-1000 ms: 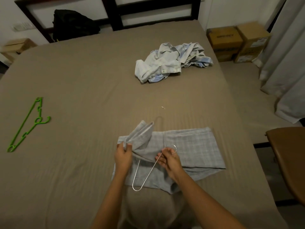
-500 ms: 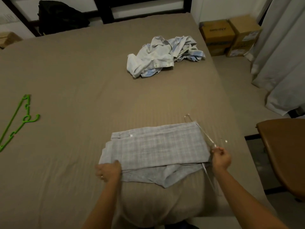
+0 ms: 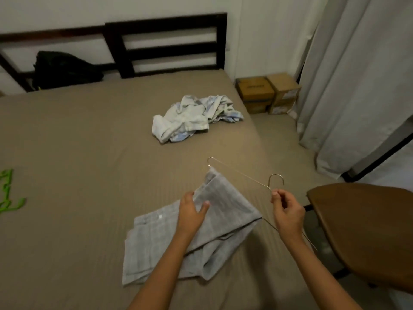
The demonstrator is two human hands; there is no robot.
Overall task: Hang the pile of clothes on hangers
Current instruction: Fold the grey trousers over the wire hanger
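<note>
Now lifted off the bed (image 3: 89, 142), the hanger (image 3: 241, 174) is pinched at its neck by the right hand (image 3: 288, 213), raising the shorts (image 3: 230, 209) under the flat left hand (image 3: 191, 213).

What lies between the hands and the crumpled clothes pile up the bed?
Nothing visible: only bedsheet separates the clothes pile from the left hand, touching the plaid shorts, and the right hand, pinching the wire hanger.
</note>
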